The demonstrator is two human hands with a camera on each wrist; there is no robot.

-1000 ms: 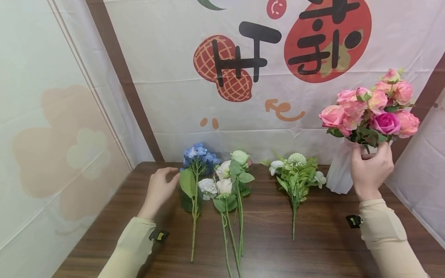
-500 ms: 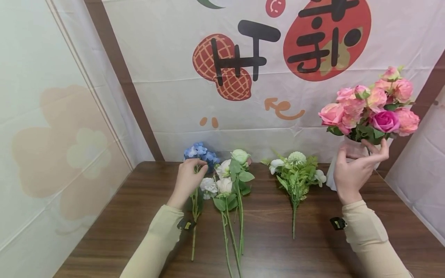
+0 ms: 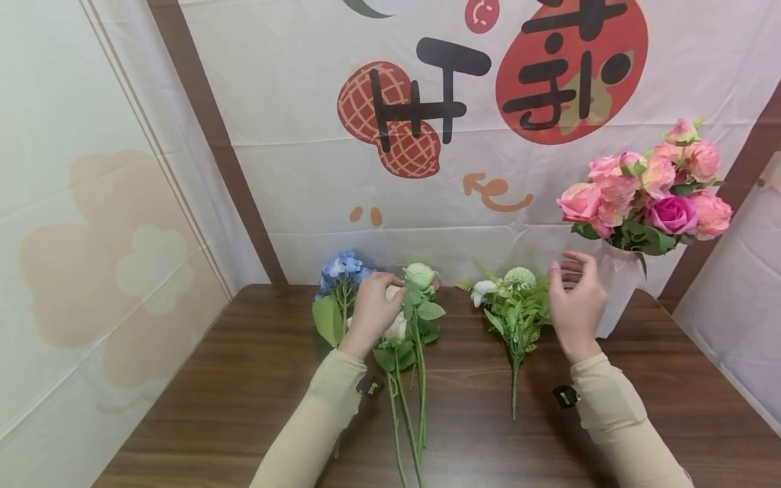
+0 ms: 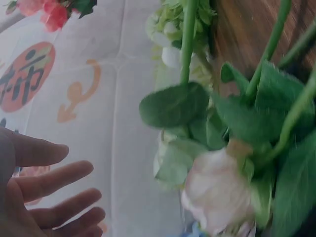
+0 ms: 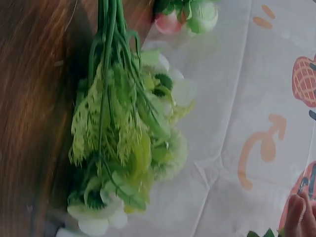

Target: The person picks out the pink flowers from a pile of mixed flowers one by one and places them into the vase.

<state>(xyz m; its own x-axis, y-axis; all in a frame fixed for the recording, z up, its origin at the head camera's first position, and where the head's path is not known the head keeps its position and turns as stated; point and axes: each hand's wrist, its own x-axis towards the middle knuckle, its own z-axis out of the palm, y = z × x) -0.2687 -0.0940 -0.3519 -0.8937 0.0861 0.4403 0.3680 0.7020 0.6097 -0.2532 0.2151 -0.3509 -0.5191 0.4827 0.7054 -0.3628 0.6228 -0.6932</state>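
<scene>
My left hand (image 3: 375,312) hovers over the white roses (image 3: 396,327), fingers loosely bent with nothing between them. In the left wrist view its fingers (image 4: 59,177) are spread, apart from a pale rose (image 4: 217,190). To its left lies a blue hydrangea (image 3: 342,268), its stem partly hidden by my arm. My right hand (image 3: 576,301) holds nothing; its relaxed fingers are just left of the white vase (image 3: 619,285). Pink roses (image 3: 659,176) and a magenta rose (image 3: 673,214) stand in that vase. The green-and-white flower bunch (image 3: 518,312) lies beside my right hand.
The flowers lie on a dark wooden table (image 3: 476,440), stems towards me. A pale green rose (image 3: 421,276) tops the middle group. Behind the table hangs a printed white cloth (image 3: 293,169), with another cloth wall (image 3: 110,271) on the left.
My right hand has let go at the pink roses and moved left, away from the vase mouth. My left hand has moved right, from beside the hydrangea to over the white roses.
</scene>
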